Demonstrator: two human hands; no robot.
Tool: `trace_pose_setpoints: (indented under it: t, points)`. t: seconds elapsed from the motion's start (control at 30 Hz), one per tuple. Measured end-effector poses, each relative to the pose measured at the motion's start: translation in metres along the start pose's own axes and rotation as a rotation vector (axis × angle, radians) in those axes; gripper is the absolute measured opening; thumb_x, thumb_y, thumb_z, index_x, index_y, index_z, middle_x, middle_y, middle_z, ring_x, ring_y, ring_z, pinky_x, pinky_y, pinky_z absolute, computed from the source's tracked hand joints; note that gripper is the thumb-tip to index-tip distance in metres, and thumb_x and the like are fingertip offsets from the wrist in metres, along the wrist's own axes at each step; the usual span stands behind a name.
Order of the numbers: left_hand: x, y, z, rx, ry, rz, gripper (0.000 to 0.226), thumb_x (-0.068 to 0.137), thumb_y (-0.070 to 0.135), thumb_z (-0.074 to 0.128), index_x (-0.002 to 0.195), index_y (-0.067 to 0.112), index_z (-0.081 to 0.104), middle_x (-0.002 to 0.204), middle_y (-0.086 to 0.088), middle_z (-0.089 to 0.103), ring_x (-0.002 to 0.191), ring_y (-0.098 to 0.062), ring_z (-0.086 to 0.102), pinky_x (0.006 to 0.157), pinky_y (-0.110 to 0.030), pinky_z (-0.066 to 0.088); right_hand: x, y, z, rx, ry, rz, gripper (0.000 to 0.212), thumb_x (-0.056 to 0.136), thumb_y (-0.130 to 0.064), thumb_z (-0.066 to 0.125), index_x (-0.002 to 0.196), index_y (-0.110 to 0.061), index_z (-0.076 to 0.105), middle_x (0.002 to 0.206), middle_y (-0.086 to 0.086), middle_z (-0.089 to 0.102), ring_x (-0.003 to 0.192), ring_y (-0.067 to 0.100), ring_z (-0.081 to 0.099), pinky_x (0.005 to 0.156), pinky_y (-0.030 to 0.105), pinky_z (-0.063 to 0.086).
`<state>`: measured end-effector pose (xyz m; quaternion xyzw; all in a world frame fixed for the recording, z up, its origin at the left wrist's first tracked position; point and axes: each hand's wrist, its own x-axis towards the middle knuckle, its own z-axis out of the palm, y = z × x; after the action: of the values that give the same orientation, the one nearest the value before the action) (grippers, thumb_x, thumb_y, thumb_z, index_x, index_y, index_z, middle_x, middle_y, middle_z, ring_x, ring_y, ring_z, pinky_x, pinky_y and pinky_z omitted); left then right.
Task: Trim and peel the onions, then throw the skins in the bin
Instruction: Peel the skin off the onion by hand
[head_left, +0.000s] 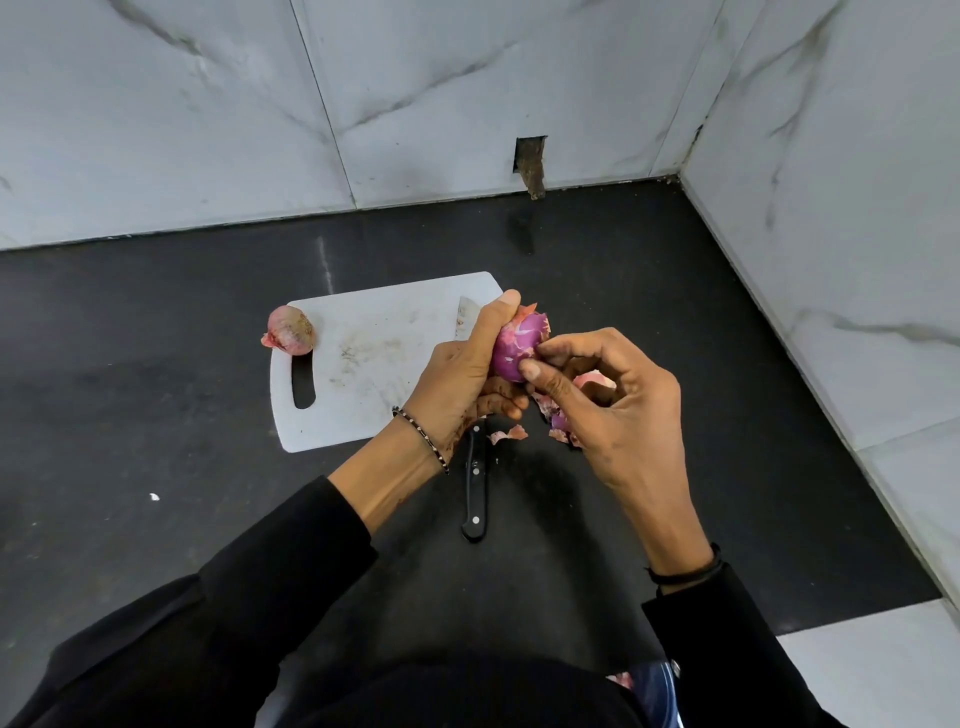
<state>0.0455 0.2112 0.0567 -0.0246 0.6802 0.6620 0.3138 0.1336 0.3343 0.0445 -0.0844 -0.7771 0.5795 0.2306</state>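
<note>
Left to right across a dark desk (156, 364): an unpeeled onion (291, 336), its papery pink skin intact, sits at the left edge of a white cutting board (374, 332), just above the board's handle slot. The board's surface carries faint stains and scratches. Right of the board's middle we see the left hand (462, 369), a thin bracelet at its wrist, with its fingers curled round a partly peeled onion (511, 353) and its thumb lying along the top; this onion is held in the air above the board's right edge, glossy purple flesh exposed and ragged skin at its upper end. Below that hand lies a knife (475, 493) with a black riveted handle pointing toward the person, its blade running up beneath the hand. Torn skin scraps (511, 434) lie on the desk just right of the knife, under both hands. The right hand (613, 415), with a dark band at the wrist, meets the same onion from the right: thumb and forefinger pinch its side, the remaining fingers curl inward, and pink pieces show behind them, though we cannot tell whether they are held. A marble wall (831, 208) borders the desk at the far right.
</note>
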Motion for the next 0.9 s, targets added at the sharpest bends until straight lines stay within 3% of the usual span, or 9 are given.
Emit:
trace_pose_setpoints:
  t: [0.17,0.3,0.5,0.67,0.8,0.9]
  points:
    - [-0.002,0.000,-0.001,0.038,0.002,-0.009,0.070,0.087,0.068,0.046,0.090,0.002,0.072,0.067,-0.016,0.067,0.056,-0.021,0.063,0.057,-0.026,0.053,0.002,-0.002,-0.003,-0.030,-0.060,0.014,0.013,0.086,-0.020,0.082,0.094,-0.017,0.073,0.090,-0.007,0.070,0.079,0.019,0.069,0.067,0.047,0.058]
    - [-0.003,0.001,-0.002,0.041,-0.003,-0.012,0.075,0.087,0.068,0.047,0.092,-0.002,0.072,0.072,-0.018,0.069,0.056,-0.020,0.063,0.055,-0.026,0.053,0.003,-0.003,-0.010,-0.075,-0.066,-0.015,0.022,0.086,-0.020,0.081,0.106,-0.015,0.075,0.095,-0.007,0.073,0.088,0.016,0.072,0.072,0.041,0.060]
    - [-0.006,0.002,-0.001,0.051,0.004,-0.009,0.069,0.086,0.064,0.054,0.079,-0.002,0.069,0.069,-0.017,0.069,0.049,-0.019,0.063,0.049,-0.023,0.052,0.007,-0.001,-0.016,-0.373,-0.099,-0.248,0.012,0.091,-0.014,0.078,0.102,-0.012,0.079,0.092,-0.007,0.072,0.083,0.008,0.067,0.067,0.013,0.048]
    - [-0.007,0.003,-0.003,0.160,0.012,-0.009,0.067,0.085,0.064,0.057,0.074,-0.001,0.069,0.056,-0.010,0.066,0.046,-0.021,0.064,0.051,-0.024,0.052,0.011,0.001,-0.011,-0.490,-0.181,-0.246,0.018,0.089,-0.032,0.061,0.093,-0.015,0.065,0.087,-0.010,0.059,0.073,0.012,0.058,0.062,0.037,0.053]
    - [-0.005,0.003,-0.005,0.190,-0.017,-0.088,0.072,0.084,0.068,0.053,0.079,-0.003,0.069,0.057,-0.013,0.062,0.041,-0.019,0.055,0.044,-0.023,0.047,0.011,0.004,-0.006,-0.673,-0.170,-0.407,0.021,0.089,-0.033,0.055,0.092,-0.013,0.061,0.089,-0.005,0.054,0.070,0.014,0.053,0.055,0.040,0.052]
    - [-0.004,0.004,-0.005,0.168,-0.140,-0.180,0.069,0.084,0.069,0.047,0.069,0.004,0.063,0.056,-0.014,0.055,0.035,-0.014,0.041,0.036,-0.019,0.037,0.008,0.007,-0.002,-0.726,-0.118,-0.526,0.019,0.090,-0.026,0.061,0.091,-0.007,0.063,0.087,0.004,0.059,0.071,0.019,0.055,0.056,0.041,0.050]
